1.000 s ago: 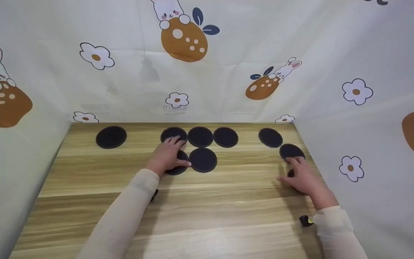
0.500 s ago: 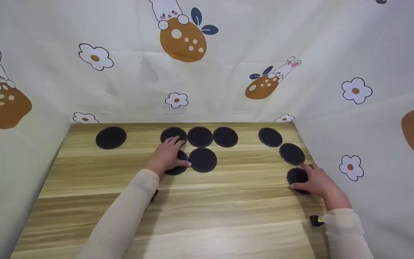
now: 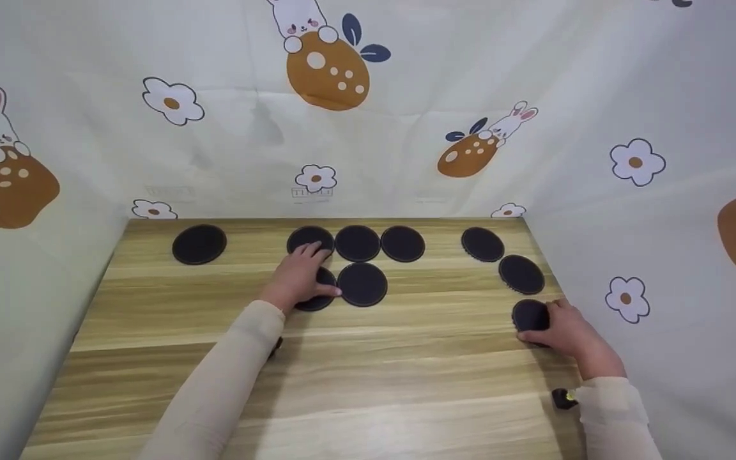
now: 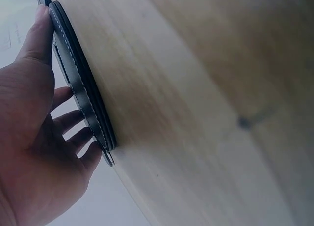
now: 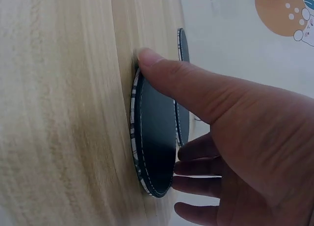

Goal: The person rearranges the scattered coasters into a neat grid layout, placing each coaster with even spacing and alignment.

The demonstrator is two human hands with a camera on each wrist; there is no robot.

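Black round discs with stitched rims lie on the wooden table. My left hand (image 3: pixel 298 278) rests over the lower left disc (image 3: pixel 322 297), its thumb by the right edge and its fingertips on the upper left disc (image 3: pixel 309 237). In the left wrist view the left hand (image 4: pixel 44 123) touches the rim of a layered-looking disc (image 4: pixel 78 83), fingers spread. On the right, my right hand (image 3: pixel 569 329) holds the lowest disc (image 3: pixel 529 317) across opposite edges. The right wrist view shows the right hand (image 5: pixel 245 132) with thumb and fingers at this disc's rim (image 5: pixel 154 132); the palm side is partly hidden.
Two discs (image 3: pixel 358 243) (image 3: pixel 403 243) continue the upper row, and another (image 3: pixel 362 285) sits below. One disc (image 3: pixel 199 244) lies far left; two more (image 3: pixel 482 244) (image 3: pixel 521 274) are near the right edge. Patterned cloth (image 3: pixel 400 147) encloses the table.
My right hand has moved right and slightly nearer me, from over the right-hand discs to the lowest one's edges. My left hand has stayed in place.
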